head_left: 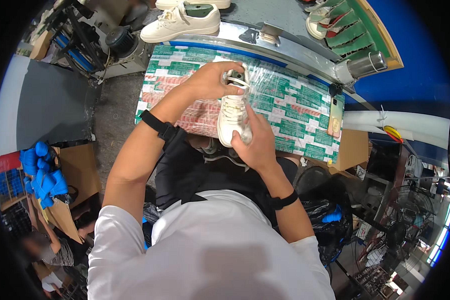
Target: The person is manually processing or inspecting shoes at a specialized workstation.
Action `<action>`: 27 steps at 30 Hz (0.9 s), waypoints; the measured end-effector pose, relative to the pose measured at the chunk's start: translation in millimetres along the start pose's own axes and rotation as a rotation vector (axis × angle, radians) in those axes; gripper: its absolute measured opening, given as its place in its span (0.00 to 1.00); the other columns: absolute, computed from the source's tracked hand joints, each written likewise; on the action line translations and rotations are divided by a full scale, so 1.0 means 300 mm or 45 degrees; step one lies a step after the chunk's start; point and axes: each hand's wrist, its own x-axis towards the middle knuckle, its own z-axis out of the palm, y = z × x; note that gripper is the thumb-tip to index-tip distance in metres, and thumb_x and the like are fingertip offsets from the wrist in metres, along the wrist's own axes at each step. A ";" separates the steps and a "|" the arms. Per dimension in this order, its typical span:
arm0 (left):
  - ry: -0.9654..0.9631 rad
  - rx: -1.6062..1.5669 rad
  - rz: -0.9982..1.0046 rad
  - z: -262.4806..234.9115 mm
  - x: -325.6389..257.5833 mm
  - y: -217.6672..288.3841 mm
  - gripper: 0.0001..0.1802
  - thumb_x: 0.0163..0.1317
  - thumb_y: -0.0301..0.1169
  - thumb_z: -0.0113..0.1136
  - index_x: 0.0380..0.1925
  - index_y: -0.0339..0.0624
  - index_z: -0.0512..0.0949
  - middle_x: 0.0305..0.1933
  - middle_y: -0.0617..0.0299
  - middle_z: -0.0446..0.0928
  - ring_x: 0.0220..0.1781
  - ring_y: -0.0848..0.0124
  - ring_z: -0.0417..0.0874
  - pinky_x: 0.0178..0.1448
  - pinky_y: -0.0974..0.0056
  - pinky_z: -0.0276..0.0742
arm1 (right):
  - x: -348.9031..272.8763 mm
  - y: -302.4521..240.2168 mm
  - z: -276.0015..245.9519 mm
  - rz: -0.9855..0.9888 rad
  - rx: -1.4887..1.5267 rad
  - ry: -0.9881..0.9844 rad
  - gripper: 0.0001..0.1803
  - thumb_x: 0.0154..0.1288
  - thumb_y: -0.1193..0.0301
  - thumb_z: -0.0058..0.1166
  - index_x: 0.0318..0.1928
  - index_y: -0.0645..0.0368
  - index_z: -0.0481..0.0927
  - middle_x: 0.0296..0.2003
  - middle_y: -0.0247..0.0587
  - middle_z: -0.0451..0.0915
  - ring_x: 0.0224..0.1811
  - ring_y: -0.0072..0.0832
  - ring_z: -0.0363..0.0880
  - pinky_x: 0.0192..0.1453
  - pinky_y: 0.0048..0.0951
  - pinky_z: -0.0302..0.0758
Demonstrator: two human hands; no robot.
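Note:
A white lace-up sneaker (231, 114) is held between my two hands over the taped board, its toe pointing toward me. At the collar, my left hand (216, 80) grips the heel end, with the thumb by the tongue. A dark green shoe last (238, 76) shows inside the opening. My right hand (255, 138) clasps the forefoot from the right side, thumb near the toe and fingers along the side of the laces. Part of the sneaker's right side is hidden behind those fingers.
Another white sneaker (181, 25) stands on the grey belt behind a metal rail (295, 44). A green-lined rack (349, 30) holds shoes at the far right. A phone (336, 117) lies on the board's right edge. Cardboard (80, 172) and blue bundles (45, 175) sit at left, near another person (55, 250).

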 end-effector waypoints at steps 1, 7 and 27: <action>-0.005 -0.008 0.001 0.014 -0.006 0.004 0.36 0.60 0.41 0.88 0.66 0.43 0.86 0.77 0.49 0.83 0.78 0.51 0.83 0.81 0.52 0.77 | 0.005 0.019 0.001 0.002 -0.027 0.022 0.45 0.59 0.66 0.76 0.75 0.73 0.75 0.48 0.55 0.83 0.51 0.53 0.84 0.57 0.50 0.82; 0.146 0.095 0.003 0.058 -0.013 -0.005 0.35 0.60 0.49 0.85 0.65 0.47 0.87 0.75 0.54 0.85 0.69 0.50 0.89 0.72 0.52 0.84 | 0.042 0.039 0.013 -0.175 -0.201 0.055 0.47 0.57 0.64 0.76 0.74 0.76 0.74 0.47 0.54 0.82 0.50 0.53 0.83 0.58 0.51 0.80; 0.138 -0.078 -0.116 0.056 -0.025 0.035 0.31 0.64 0.42 0.86 0.64 0.43 0.87 0.77 0.55 0.84 0.72 0.55 0.88 0.78 0.54 0.80 | 0.015 0.051 -0.054 -0.038 -0.039 -0.042 0.44 0.61 0.64 0.75 0.74 0.73 0.77 0.48 0.55 0.83 0.52 0.53 0.84 0.58 0.49 0.81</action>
